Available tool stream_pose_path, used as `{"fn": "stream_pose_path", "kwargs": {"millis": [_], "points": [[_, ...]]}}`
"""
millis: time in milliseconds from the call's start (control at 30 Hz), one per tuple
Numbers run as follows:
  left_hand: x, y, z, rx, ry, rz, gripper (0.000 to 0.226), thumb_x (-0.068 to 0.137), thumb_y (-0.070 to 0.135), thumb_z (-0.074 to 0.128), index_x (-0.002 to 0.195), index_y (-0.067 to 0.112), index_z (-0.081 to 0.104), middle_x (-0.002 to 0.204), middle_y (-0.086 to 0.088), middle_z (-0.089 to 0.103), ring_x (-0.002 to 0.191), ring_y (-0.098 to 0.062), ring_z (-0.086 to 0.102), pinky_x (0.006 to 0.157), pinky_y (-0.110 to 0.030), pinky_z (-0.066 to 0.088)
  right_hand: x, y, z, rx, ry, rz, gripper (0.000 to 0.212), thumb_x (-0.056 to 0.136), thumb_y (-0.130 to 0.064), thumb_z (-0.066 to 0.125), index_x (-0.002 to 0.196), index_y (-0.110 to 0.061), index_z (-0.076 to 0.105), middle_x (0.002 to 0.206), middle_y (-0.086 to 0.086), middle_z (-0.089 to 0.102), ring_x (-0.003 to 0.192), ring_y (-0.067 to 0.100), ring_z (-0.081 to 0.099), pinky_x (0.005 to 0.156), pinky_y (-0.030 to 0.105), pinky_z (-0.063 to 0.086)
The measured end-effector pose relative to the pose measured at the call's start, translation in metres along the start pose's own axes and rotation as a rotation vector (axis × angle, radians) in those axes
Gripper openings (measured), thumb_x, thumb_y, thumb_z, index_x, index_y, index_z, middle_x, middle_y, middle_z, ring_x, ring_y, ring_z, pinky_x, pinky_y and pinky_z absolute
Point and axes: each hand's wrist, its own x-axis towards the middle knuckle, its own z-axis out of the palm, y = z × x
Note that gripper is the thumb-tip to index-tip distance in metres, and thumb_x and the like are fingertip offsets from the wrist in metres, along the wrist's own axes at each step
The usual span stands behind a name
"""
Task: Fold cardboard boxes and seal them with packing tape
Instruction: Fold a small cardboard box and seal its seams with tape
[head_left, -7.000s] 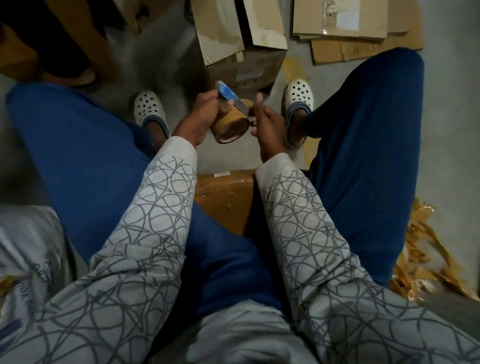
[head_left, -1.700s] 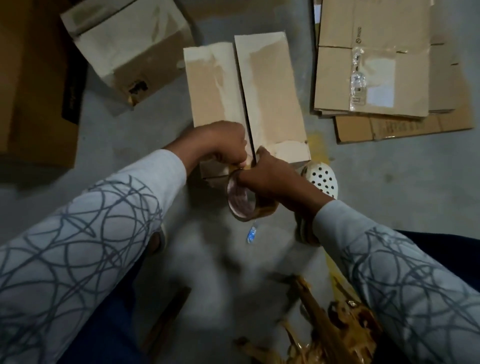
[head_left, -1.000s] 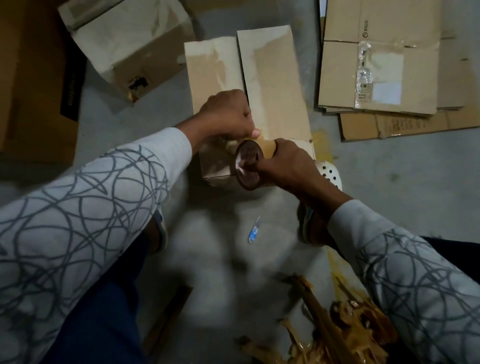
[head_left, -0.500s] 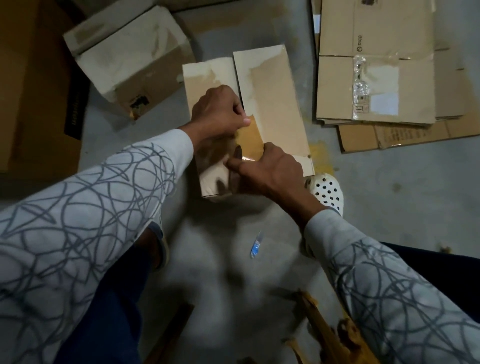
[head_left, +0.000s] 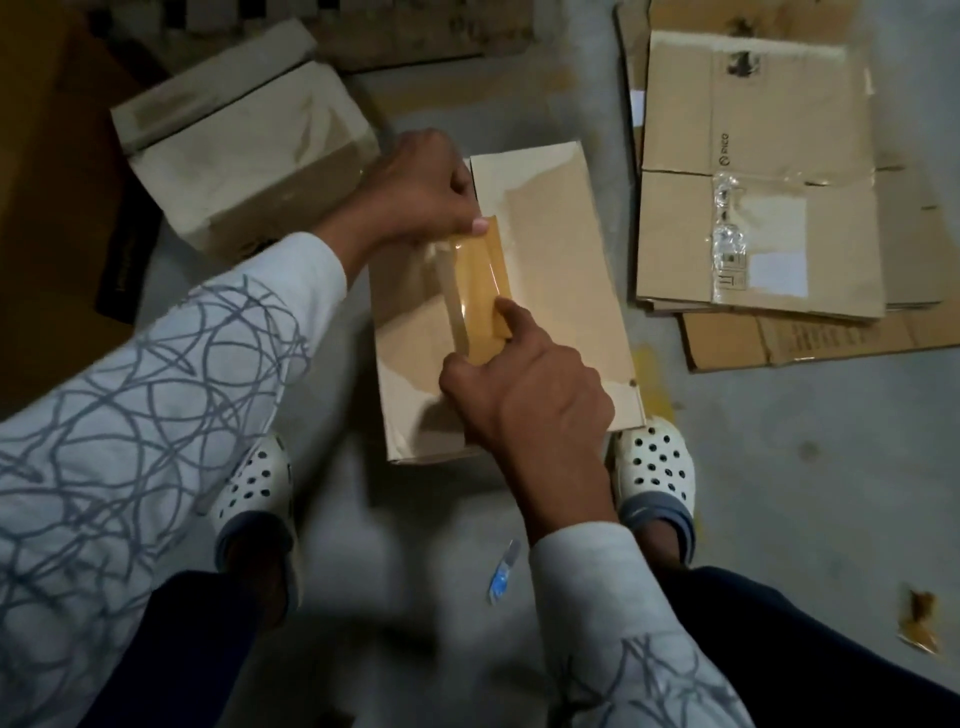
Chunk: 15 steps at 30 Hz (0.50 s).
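Centre frame, the left hand (head_left: 421, 197) is pinching packing tape (head_left: 480, 291) onto the closed cardboard box (head_left: 566, 270), contents hidden; the right hand (head_left: 530, 400) is gripping it lower down, the tape now stretching longer than before.

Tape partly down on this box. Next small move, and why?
Probably draw the right hand toward the near edge, pressing the glossy brown packing tape strip flat along the seam of the pale cardboard box. The left hand pinches its far end, and the strip looks raised along its left side.
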Motion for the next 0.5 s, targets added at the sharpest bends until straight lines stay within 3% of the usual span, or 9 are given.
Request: {"fn": "stream_pose_path", "kwargs": {"millis": [67,167,267,333,400,500], "points": [[0.008,-0.004,0.001,-0.008,0.039,0.021,0.017,0.083,0.024,0.083,0.094,0.011,0.081,0.100,-0.003,0.076,0.090,-0.015,0.069,0.068,-0.024,0.050,0.011,-0.003,-0.001,0.019,0.007,0.012,0.074,0.088,-0.053,0.056,0.155,-0.039,0.028,0.130,0.007,0.062,0.119,0.034,0.057,0.092,0.041,0.041],[0.023,-0.004,0.002,-0.025,0.085,0.060,0.018,0.085,0.025,0.080,0.096,0.011,0.080,0.111,-0.004,0.073,0.104,-0.018,0.067,0.079,-0.026,0.044,0.031,-0.012,-0.004,-0.022,0.070,0.011,0.076,0.087,-0.049,0.060,0.155,-0.038,0.029,0.127,0.005,0.063,0.116,0.032,0.059,0.081,0.039,0.037],[0.050,-0.008,0.001,-0.079,0.055,0.047,0.017,0.087,0.023,0.078,0.097,0.009,0.077,0.091,-0.003,0.073,0.082,-0.013,0.069,0.066,-0.022,0.046,0.042,-0.024,-0.001,-0.114,0.163,-0.046,0.077,0.087,-0.045,0.064,0.154,-0.036,0.027,0.109,0.002,0.062,0.104,0.029,0.062,0.072,0.036,0.030],[0.066,-0.011,-0.003,-0.113,0.057,0.008,0.020,0.086,0.024,0.079,0.098,0.008,0.075,0.090,-0.004,0.071,0.079,-0.012,0.068,0.065,-0.024,0.050,0.050,-0.028,0.003,-0.119,0.221,-0.085,0.070,0.087,-0.041,0.066,0.149,-0.034,0.033,0.095,0.001,0.054,0.098,0.028,0.062,0.070,0.036,0.030],[0.081,-0.015,-0.009,-0.148,0.048,-0.032,0.027,0.084,0.026,0.081,0.100,0.006,0.074,0.093,-0.007,0.072,0.085,-0.020,0.070,0.068,-0.031,0.055,0.060,-0.029,0.008,-0.095,0.257,-0.103,0.062,0.086,-0.038,0.066,0.142,-0.032,0.040,0.098,0.001,0.058,0.096,0.029,0.063,0.070,0.036,0.033],[0.089,-0.016,-0.011,-0.172,-0.003,-0.048,0.026,0.088,0.024,0.078,0.102,0.002,0.073,0.092,-0.010,0.072,0.081,-0.020,0.068,0.063,-0.030,0.054,0.074,-0.034,0.009,-0.084,0.257,-0.123,0.056,0.084,-0.037,0.067,0.136,-0.030,0.046,0.108,0.004,0.064,0.097,0.030,0.062,0.072,0.037,0.035]]}}
